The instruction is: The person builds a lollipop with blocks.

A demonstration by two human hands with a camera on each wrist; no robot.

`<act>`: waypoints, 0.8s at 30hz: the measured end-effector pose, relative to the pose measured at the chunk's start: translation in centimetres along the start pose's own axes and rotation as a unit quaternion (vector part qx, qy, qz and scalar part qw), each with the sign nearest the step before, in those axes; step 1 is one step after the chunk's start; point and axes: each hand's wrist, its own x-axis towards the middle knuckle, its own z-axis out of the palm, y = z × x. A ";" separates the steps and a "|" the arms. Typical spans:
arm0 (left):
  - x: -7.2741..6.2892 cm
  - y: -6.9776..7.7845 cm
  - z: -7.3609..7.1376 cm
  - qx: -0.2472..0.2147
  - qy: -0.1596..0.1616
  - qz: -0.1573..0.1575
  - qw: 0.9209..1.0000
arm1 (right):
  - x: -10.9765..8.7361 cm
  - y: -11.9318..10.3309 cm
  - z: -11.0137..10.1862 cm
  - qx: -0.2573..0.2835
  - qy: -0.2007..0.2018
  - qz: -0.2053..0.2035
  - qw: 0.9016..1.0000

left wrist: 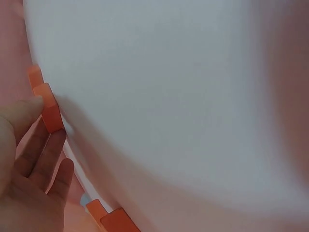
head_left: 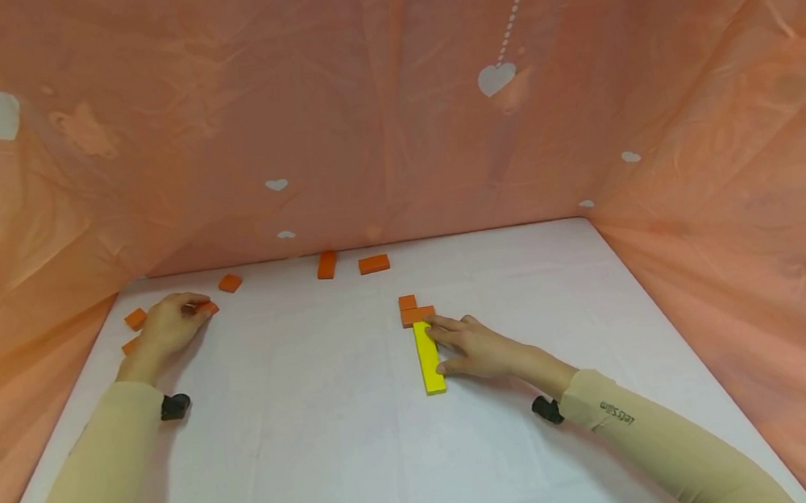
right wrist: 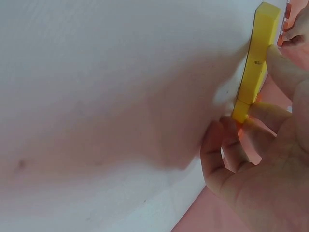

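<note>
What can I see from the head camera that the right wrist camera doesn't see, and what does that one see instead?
Only the head view shows the beige sleeves, the lettering on one of them, and the black gadgets at the wrists.

Only the right wrist view shows the dark smudge on the yellow block and the palm of the right hand.

Both show the yellow block, orange blocks, white surface, right hand and left hand.

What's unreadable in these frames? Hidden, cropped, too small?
Head view: part of the pinched orange block, hidden by the left hand's fingers.
Head view: part of the orange block beside that wrist, covered by the same hand.
Left wrist view: rest of the bottommost block, cut off by the lower edge.
Right wrist view: most of the left hand, cut off by the right edge.
</note>
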 end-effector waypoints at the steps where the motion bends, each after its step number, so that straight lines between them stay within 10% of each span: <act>1: 0.0 0.0 0.1 0.001 0.004 0.002 1.000 | 0.0 0.0 0.0 0.000 -0.001 0.000 1.000; 11: -0.1 0.7 0.9 -0.028 0.025 0.007 0.999 | 0.0 -0.1 -0.2 0.001 -0.004 0.003 1.000; 24: 0.7 5.6 2.4 -0.103 0.027 0.031 0.994 | -0.1 -0.1 -0.2 0.009 -0.007 0.002 1.000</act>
